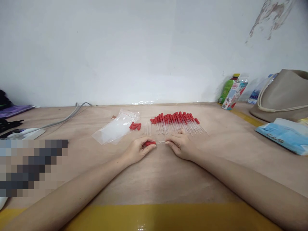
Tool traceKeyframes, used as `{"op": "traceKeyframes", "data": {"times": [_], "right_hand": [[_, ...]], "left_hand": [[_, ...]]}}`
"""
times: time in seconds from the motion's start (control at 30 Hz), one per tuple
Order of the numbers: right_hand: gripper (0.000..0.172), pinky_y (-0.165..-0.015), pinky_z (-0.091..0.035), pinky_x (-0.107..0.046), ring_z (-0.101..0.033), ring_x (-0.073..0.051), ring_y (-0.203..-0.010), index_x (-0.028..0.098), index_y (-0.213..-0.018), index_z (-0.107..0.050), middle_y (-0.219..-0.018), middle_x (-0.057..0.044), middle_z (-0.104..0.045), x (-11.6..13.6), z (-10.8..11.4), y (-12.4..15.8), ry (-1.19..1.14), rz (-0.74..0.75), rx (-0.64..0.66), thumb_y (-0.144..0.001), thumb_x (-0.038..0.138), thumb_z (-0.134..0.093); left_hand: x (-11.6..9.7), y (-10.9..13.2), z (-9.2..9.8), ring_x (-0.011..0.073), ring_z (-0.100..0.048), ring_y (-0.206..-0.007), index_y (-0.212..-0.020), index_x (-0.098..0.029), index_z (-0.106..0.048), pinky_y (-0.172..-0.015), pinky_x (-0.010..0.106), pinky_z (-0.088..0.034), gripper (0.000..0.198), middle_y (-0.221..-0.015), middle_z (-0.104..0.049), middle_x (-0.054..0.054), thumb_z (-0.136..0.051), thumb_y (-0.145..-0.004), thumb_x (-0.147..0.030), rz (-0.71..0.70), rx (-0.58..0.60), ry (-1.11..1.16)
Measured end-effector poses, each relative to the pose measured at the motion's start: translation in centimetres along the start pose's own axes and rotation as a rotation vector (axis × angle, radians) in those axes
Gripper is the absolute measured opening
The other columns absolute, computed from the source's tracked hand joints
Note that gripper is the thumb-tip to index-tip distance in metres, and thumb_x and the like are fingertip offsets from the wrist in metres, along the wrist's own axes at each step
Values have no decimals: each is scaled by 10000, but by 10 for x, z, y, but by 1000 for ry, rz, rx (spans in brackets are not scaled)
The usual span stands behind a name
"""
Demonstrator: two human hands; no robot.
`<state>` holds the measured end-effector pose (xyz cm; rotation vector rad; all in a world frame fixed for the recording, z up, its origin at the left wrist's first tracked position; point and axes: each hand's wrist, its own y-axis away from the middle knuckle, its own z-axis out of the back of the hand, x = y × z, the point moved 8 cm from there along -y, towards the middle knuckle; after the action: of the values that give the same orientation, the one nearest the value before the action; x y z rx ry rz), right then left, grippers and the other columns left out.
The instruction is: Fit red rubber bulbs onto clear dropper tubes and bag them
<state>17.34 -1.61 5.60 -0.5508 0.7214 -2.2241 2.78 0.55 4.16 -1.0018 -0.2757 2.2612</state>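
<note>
Dropper w/ red bulb, thin clr tube; L grip clamped on bulb, R grip on tube.

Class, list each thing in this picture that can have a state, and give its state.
Left hand: closed on a red dropper bulb
Right hand: pinching a glass tube that meets the bulb
Droppers: lying in a row, bulbs fitted
Loose red bulbs: grouped, without tubes
Loose glass tubes: side by side, without bulbs
Clear plastic bags: flat, overlapping
Green bottle: capped
</note>
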Motion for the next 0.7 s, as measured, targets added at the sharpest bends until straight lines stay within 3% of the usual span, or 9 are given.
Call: {"op": "traceKeyframes", "data": {"times": [0.23,0.7], "right_hand": [[258,-661,-218,-300,-418,-97,-528,171,-742,-590,-643,1,-606,8,-9,-1,50,10,73,-874,249,-383],[267,-765,-274,-303,-463,-93,-548,179,-674,-577,-592,23,-600,2,-26,-9,-118,-210,335,-869,223,-401]], "left_hand": [[-9,1,-2,114,-568,-640,-862,-157,-623,-577,208,-445,184,-747,-647,13,-544,-803,-313,-47,20,-39],[-11,1,-4,127,-583,-670,-862,-165,-630,-601,224,-451,175,-781,-658,24,-526,-821,-300,-56,54,-44]]}}
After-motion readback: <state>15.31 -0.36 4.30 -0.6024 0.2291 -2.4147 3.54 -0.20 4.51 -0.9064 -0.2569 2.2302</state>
